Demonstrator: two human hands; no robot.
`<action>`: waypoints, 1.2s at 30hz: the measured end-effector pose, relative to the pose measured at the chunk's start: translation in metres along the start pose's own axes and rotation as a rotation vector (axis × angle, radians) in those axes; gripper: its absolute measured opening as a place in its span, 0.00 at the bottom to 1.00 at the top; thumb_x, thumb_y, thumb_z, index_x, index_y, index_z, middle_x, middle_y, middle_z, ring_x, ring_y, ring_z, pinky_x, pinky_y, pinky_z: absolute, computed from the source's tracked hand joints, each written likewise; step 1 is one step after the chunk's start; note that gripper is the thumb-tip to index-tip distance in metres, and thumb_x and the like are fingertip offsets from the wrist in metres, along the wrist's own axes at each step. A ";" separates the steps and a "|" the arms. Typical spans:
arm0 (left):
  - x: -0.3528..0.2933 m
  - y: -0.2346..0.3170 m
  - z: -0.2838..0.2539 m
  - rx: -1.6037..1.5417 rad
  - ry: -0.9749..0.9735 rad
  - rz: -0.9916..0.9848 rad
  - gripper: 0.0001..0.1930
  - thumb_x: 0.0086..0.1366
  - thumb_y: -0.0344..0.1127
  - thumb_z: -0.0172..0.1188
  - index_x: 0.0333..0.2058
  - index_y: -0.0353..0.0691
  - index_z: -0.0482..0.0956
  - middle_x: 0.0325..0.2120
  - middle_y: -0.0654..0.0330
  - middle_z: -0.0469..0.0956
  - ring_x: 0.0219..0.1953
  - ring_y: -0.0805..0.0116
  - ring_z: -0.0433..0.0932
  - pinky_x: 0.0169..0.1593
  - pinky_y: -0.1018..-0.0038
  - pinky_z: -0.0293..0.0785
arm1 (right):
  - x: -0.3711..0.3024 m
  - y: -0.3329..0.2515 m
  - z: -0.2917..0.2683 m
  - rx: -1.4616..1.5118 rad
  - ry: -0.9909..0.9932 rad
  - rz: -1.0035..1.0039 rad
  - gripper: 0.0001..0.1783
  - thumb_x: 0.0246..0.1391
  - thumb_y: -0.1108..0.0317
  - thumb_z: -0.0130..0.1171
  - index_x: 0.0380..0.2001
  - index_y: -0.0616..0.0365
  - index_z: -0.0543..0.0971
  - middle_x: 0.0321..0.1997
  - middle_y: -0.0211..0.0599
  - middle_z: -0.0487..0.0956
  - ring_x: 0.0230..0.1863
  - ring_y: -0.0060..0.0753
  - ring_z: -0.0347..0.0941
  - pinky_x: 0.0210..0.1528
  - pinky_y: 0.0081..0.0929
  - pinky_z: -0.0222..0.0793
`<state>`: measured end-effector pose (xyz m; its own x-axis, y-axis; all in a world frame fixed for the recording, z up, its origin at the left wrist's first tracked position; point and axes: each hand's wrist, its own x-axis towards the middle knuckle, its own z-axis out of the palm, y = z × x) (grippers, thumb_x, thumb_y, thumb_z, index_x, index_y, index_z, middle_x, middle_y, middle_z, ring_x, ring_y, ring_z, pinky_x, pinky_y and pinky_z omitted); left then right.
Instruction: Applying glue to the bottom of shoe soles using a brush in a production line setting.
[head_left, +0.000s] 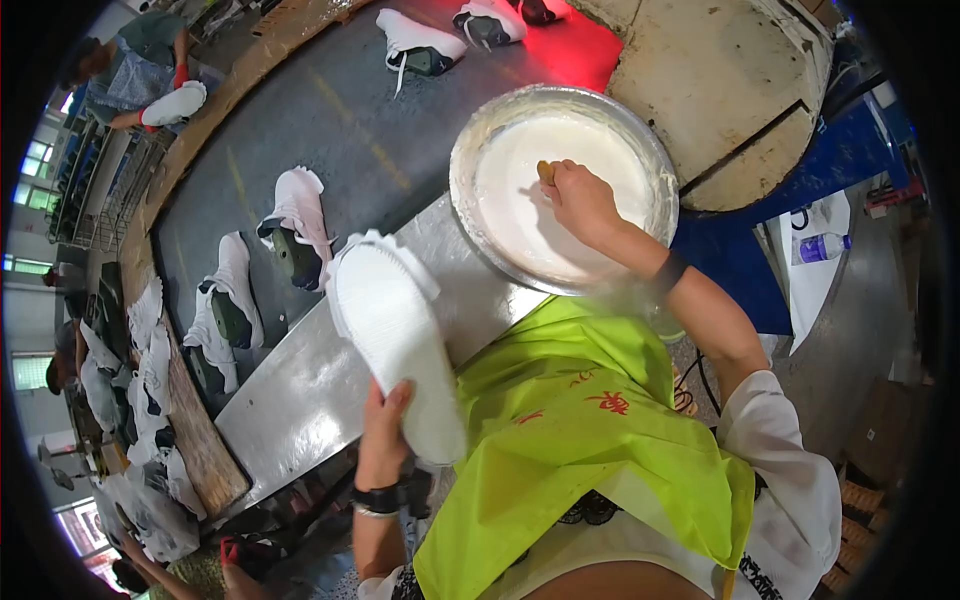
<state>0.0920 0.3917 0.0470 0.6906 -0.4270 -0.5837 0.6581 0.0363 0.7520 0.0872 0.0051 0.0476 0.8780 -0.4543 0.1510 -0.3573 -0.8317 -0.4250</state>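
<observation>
Left hand [384,432] gripping a white scalloped-edge shoe sole [385,315] beside the round metal basin [461,165], right hand [585,203] pinching some stubby yellowish handle [545,173] over it.

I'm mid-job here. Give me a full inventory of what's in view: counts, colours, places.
Shoe piece: 1, white, in the left hand
Handle: 1, yellowish-brown, in the right hand over the bowl
Bowl: 1, silver, front centre
Liquid: one pool, white, in the bowl
Shoe uppers: about six, white with dark inserts, on the work surface; more at far left, uncountable
Work surface: 1, dark grey, left and top
Ledge: 1, silver, left of the apron
Panel: 1, beige, upper right
Bottle: 1, clear and purple, right
Co-worker: 1, upper left; others lower left, unclear
Apron: 1, lime-green, on the wearer
Left hand: 1, bare, lower centre
Right hand: 1, bare, over the bowl
</observation>
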 end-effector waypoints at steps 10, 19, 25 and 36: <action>-0.001 -0.031 0.062 -0.150 -0.239 -0.003 0.33 0.65 0.41 0.57 0.63 0.36 0.54 0.53 0.53 0.68 0.52 0.66 0.70 0.54 0.70 0.69 | -0.001 -0.022 -0.051 0.864 -0.022 0.014 0.12 0.58 0.68 0.57 0.42 0.65 0.77 0.35 0.37 0.79 0.37 0.25 0.76 0.39 0.26 0.74; 0.005 -0.044 0.070 -0.027 -0.137 0.048 0.34 0.62 0.41 0.63 0.61 0.37 0.57 0.50 0.53 0.71 0.49 0.65 0.73 0.50 0.69 0.72 | -0.030 -0.124 -0.034 0.761 -0.267 -0.118 0.15 0.58 0.64 0.55 0.34 0.69 0.77 0.29 0.46 0.79 0.33 0.32 0.76 0.37 0.28 0.71; 0.004 -0.044 0.075 -0.007 -0.143 0.113 0.33 0.60 0.40 0.64 0.60 0.38 0.58 0.49 0.53 0.72 0.48 0.66 0.72 0.50 0.69 0.72 | -0.003 -0.120 -0.013 0.628 -0.436 -0.064 0.14 0.60 0.64 0.55 0.39 0.68 0.76 0.32 0.35 0.79 0.29 0.22 0.75 0.29 0.22 0.71; 0.009 -0.048 0.063 -0.015 -0.162 0.139 0.33 0.60 0.38 0.64 0.59 0.36 0.58 0.49 0.54 0.71 0.49 0.66 0.72 0.52 0.70 0.70 | -0.001 -0.111 -0.021 0.464 0.047 -0.189 0.15 0.56 0.63 0.57 0.29 0.69 0.75 0.25 0.55 0.77 0.30 0.54 0.76 0.34 0.40 0.69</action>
<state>0.0478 0.3294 0.0251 0.7188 -0.5564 -0.4169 0.5649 0.1179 0.8167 0.1198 0.0913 0.1131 0.8947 -0.3318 0.2990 -0.0046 -0.6762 -0.7367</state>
